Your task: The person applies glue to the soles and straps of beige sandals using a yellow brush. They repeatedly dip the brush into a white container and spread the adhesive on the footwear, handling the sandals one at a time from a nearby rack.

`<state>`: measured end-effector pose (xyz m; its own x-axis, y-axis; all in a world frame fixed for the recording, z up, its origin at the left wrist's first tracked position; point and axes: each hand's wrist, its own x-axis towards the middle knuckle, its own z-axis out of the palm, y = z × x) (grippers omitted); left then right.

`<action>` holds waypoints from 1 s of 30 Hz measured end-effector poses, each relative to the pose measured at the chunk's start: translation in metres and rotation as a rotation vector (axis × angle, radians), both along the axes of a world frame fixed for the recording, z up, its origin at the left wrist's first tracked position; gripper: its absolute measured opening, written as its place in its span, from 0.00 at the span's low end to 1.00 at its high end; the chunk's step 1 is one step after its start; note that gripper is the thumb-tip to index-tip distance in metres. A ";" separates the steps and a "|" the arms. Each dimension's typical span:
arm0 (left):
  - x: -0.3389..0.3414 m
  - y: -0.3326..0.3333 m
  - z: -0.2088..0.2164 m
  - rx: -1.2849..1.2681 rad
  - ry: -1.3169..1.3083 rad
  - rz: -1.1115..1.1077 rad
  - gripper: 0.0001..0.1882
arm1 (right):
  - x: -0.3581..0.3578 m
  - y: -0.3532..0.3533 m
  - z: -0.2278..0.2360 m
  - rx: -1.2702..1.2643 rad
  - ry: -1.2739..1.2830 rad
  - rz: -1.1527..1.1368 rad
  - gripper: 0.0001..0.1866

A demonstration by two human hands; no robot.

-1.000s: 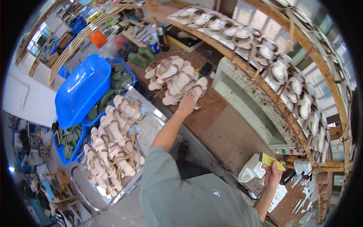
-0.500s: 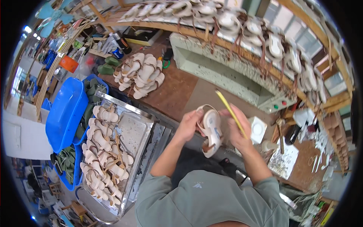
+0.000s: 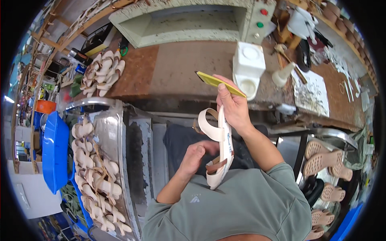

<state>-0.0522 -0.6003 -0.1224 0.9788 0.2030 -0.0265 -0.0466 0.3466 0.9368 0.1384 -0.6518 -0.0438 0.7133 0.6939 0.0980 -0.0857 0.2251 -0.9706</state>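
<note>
A cream sandal [image 3: 222, 138] with brown inner straps hangs upright, sole turned to the right, in front of my chest. My right hand [image 3: 233, 105] is closed at its toe end. Between the thumb and fingers of that same hand is a flat yellow stick [image 3: 221, 84] with a dark tip, pointing up and left. My left hand [image 3: 195, 158] is beside the sandal's heel half, its thumb up. Its fingers are blurred, so I cannot see whether they touch the sandal.
Many cream sandals [image 3: 94, 172] lie on a metal tray at left, beside blue bins [image 3: 56, 152]. More sandals [image 3: 104, 72] are piled on the bench. A pale machine housing [image 3: 193, 24] and white dispenser [image 3: 249, 64] stand ahead. Soles [image 3: 321, 160] show at right.
My view has swung to the right. The sandal has gone from my left hand to my right and turned sole-side right. My left hand has dropped lower.
</note>
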 end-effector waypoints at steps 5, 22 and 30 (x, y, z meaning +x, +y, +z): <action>0.015 -0.064 0.051 -0.432 0.038 0.009 0.36 | -0.029 -0.041 -0.004 0.101 -0.211 -0.112 0.17; 0.068 -0.021 0.010 -0.753 0.154 0.350 0.24 | 0.101 -0.101 -0.048 -0.071 -0.001 -0.255 0.11; 0.112 0.009 0.015 -0.743 0.154 0.536 0.21 | 0.115 -0.088 -0.069 -0.441 -0.528 -0.248 0.06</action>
<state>0.0602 -0.5915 -0.1070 0.7336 0.5062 -0.4534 -0.2676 0.8285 0.4920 0.2535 -0.7402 -0.1128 0.7897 0.5723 0.2210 0.4213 -0.2441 -0.8735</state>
